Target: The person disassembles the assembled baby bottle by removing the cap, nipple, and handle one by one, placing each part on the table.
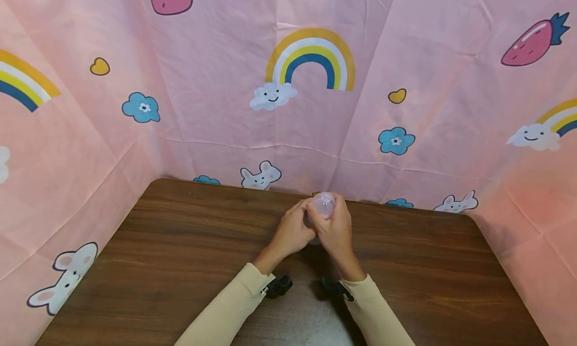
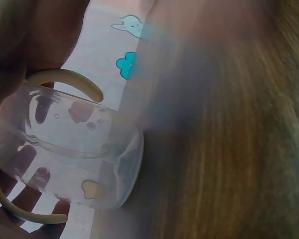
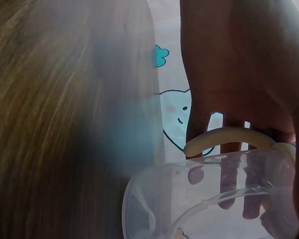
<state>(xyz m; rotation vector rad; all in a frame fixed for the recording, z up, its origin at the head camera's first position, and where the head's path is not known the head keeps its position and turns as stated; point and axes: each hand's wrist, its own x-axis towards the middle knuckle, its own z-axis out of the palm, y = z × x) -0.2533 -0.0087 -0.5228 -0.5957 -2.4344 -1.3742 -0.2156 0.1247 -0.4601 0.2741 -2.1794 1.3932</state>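
Note:
A clear baby bottle [image 1: 323, 206] with a translucent domed top is between both hands near the table's far edge. My left hand [image 1: 292, 230] grips it from the left, and my right hand [image 1: 335, 231] grips it from the right, thumbs on the near side. In the left wrist view, the see-through body [image 2: 65, 149] shows fingertips behind it and a tan curved handle [image 2: 70, 78] on either side. The right wrist view has another look at a tan handle [image 3: 229, 135], with fingers stretched behind the bottle. Its base is close over the table.
The brown wooden table [image 1: 203, 246] has rounded far corners. Pink cloth [image 1: 216, 85] printed with rainbows, clouds and rabbits hangs behind it and along both sides. Black wrist cameras [image 1: 280, 286] sit at the cuffs of the cream sleeves.

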